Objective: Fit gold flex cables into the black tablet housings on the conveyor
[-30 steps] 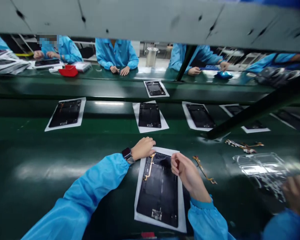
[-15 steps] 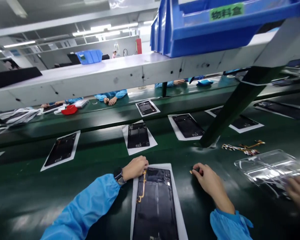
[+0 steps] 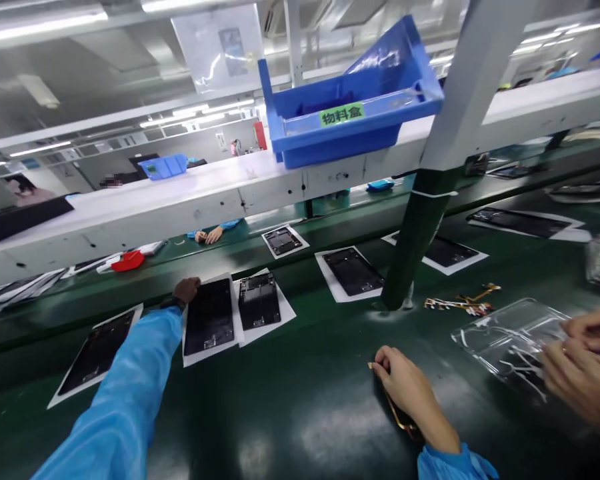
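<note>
Stretched out far to the left, my left hand [image 3: 187,291] grips the upper left corner of a black tablet panel [image 3: 209,317] lying on white paper. That panel's paper meets the sheet under a neighbouring tablet panel [image 3: 259,301]. Closer to me on the right, my right hand [image 3: 400,380] pinches a thin orange flex cable [image 3: 396,412], whose small end shows past the fingertips and whose rest hangs below the palm. Several loose flex cables [image 3: 463,302] lie beyond it on the green bench.
A co-worker's hands [image 3: 583,367] are at the right edge, by a clear plastic tray [image 3: 510,327] with white strips. A green post [image 3: 413,247] rises mid-bench to a white shelf [image 3: 220,190] bearing a blue bin [image 3: 350,127]. More panels [image 3: 353,270] lie on paper along the bench.
My left hand has moved the tablet panel from in front of me to the far left, beside another panel. The orange flex cable now hangs from my right hand. My view has shifted.
</note>
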`<state>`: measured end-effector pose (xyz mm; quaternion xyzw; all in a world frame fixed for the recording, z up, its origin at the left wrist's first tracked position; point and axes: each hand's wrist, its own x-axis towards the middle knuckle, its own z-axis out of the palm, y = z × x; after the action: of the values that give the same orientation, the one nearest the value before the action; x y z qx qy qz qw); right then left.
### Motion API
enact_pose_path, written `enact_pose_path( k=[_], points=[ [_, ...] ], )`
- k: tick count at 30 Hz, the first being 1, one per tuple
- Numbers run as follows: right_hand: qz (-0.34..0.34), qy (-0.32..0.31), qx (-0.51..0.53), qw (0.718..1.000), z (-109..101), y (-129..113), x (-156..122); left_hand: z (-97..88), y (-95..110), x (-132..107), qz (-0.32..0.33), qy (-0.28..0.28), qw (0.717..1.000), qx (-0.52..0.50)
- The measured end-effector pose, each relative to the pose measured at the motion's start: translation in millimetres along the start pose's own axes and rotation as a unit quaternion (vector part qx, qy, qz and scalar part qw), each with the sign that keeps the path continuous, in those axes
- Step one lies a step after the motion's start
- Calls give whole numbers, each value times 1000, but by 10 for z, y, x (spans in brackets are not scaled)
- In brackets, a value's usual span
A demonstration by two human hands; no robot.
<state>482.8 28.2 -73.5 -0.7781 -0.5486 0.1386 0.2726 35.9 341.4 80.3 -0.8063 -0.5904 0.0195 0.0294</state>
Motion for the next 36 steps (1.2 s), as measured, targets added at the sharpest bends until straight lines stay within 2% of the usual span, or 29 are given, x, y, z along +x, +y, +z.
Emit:
enact_pose_path(
  k=[3,6,10,12,15,19,22,24,26,28,29,31,33,36],
  points=[
    [19,-4,27,999,-34,1,20,158,127,-16,8,15,1000,8],
    [33,-22,81,996,-60,-2,46,403,489,-93,92,7,996,2],
    [26,-27,128,991,-53,3,72,714,1037,-365,240,-38,970,12],
    [26,-22,132,991,-40,16,78,828,1231,-503,277,-46,959,34],
    [28,-19,128,991,-20,45,81,930,1382,-594,291,-44,953,72],
    [22,-20,131,991,-8,75,92,877,1434,-532,305,-52,945,106],
    [21,-22,164,986,-31,78,98,692,1512,-500,320,-41,940,115],
    [21,-23,205,978,-73,72,95,546,1622,-588,327,-22,938,114],
    [22,-25,249,968,-134,62,86,416,1771,-833,335,-9,936,111],
    [31,-29,284,958,-204,46,71,318,1933,-1250,365,-1,925,102],
    [38,-32,298,953,-239,36,63,285,2008,-1511,390,0,916,96],
    [53,-33,320,945,-306,9,42,264,2132,-2075,483,21,873,65],
    [61,-28,331,941,-367,-26,15,331,2220,-2606,532,21,846,34],
    [49,-31,319,946,-452,-92,-37,614,2320,-3179,546,-5,837,13]
  ],
)
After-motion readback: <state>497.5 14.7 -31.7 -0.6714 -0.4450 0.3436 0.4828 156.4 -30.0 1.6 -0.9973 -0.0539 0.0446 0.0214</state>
